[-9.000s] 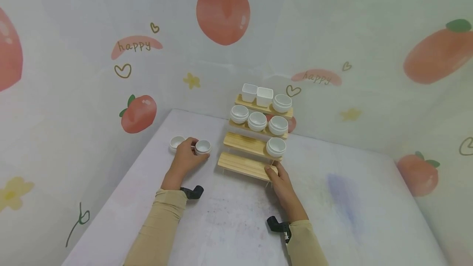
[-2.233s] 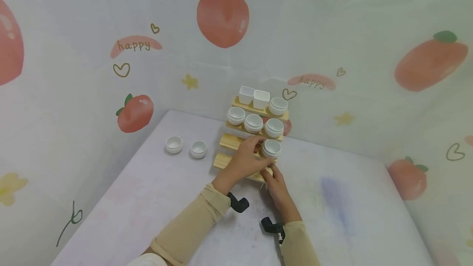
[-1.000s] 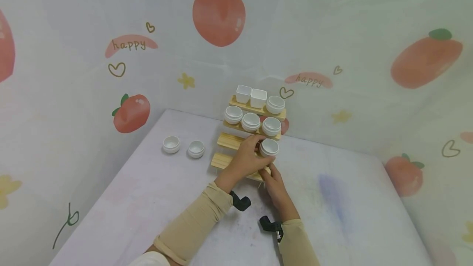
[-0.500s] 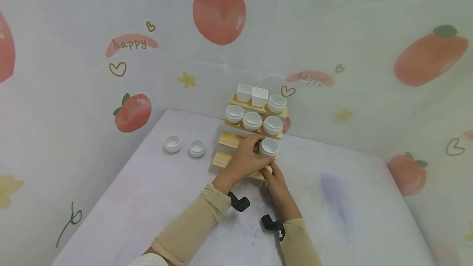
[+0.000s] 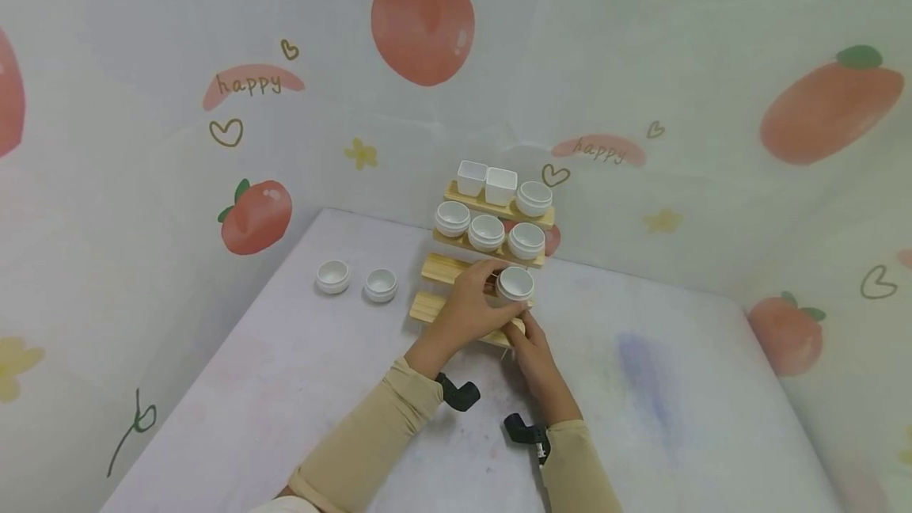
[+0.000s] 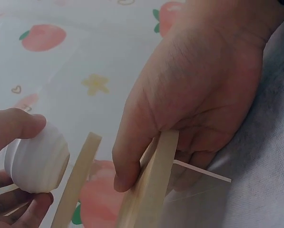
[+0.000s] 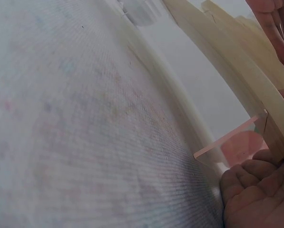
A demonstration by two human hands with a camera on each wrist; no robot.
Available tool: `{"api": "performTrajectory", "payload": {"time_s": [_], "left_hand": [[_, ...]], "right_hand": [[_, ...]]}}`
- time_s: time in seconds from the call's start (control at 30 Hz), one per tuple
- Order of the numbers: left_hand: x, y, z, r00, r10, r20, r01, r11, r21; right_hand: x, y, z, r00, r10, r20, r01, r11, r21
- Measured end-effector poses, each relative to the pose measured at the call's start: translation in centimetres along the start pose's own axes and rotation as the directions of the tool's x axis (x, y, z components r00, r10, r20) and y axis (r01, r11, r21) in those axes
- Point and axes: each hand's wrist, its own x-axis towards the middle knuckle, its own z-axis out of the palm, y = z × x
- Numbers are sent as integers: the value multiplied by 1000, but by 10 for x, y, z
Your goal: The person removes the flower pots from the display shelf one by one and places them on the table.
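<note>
1. The left hand (image 5: 470, 309) is now lifting the small round white ceramic cup (image 5: 515, 283) slightly up and leftwards off the second step of the tiered pale wooden display rack (image 5: 436, 268); a second ago the cup was sitting a touch lower and further right on that step.
2. The left hand's grip is closed around the cup, thumb on one side and fingers (image 6: 18, 204) curled under the other, as the left wrist view is showing.
3. The right hand (image 5: 533, 351) is holding the right end of the rack's lowest step, thumb over the slat's edge, as it has been doing all along, so the rack is staying put while the cup is coming free.
4. Two more small white round cups (image 5: 333, 276) are standing on the grey table (image 5: 299, 386), well left of the rack.
5. Three round cups (image 5: 488, 233) are sitting on the third step, just behind the lifted one and close to the left fingers.
6. Two square white cups (image 5: 487, 183) and one round one are filling the top step.
</note>
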Motion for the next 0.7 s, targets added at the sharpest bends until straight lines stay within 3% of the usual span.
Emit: {"api": "performTrajectory", "payload": {"time_s": [0.4,0.7], "left_hand": [[-14,-3,-10,999,-28,-20,27,998,-61],[-24,-7,-20,996,-42,-73,41,999,-19]], "right_hand": [[1,-1,1,1000,26,-16,-27,999,-39],[0,-1,1,999,34,-19,-35,999,-32]]}}
